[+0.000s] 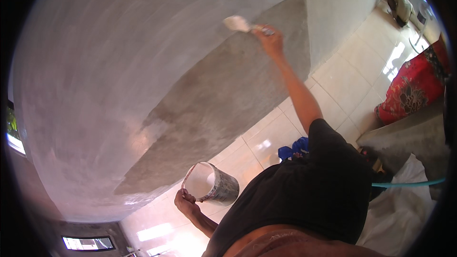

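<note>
With my right hand [271,42] I grip the handle of a paintbrush [238,24], its pale, paint-loaded bristles at the wall. My right arm is stretched out and raised. The wall [104,66] has a whitish coat over much of it, while a darker bare grey patch [228,81] runs along its lower part. Low on the left, my left hand [186,202] is closed on the handle of a paint bucket [223,185]. The bucket is tilted, and white paint shows inside.
Glossy cream tiles [257,147] cover the floor below the wall. A blue cloth-like item [294,149] lies there. At right are a red floral cloth [414,85], a white sheet [400,209] and a teal hose [404,183]. Another person [403,7] is low down at the far right.
</note>
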`<state>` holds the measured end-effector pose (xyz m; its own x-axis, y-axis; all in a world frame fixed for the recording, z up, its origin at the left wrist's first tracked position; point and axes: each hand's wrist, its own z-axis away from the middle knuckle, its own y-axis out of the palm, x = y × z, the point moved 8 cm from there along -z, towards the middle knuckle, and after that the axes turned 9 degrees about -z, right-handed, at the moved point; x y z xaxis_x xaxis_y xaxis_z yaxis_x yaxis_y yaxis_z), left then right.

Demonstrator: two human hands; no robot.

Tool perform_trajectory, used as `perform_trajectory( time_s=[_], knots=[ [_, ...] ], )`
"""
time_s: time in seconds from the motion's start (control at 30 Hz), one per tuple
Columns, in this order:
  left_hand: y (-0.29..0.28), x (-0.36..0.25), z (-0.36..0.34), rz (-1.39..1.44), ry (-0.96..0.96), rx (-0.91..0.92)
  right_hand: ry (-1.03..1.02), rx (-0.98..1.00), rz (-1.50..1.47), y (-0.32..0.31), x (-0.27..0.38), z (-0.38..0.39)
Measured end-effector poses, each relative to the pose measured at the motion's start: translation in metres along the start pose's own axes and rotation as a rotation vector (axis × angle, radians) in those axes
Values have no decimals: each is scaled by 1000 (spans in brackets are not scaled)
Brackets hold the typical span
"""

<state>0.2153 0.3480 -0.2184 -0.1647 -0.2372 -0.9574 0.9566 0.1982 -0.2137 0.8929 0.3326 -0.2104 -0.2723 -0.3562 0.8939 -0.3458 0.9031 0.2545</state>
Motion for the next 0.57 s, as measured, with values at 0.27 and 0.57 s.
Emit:
perform_trajectory(
  time_s=[0.27, 0.57],
  knots=[
    [-7, -2, -5, 14, 37, 32, -384, -436, 305, -38, 9, -29],
    [-17, 24, -32, 29, -37, 200, -501, -119, 130, 186, 39, 165]
  ],
)
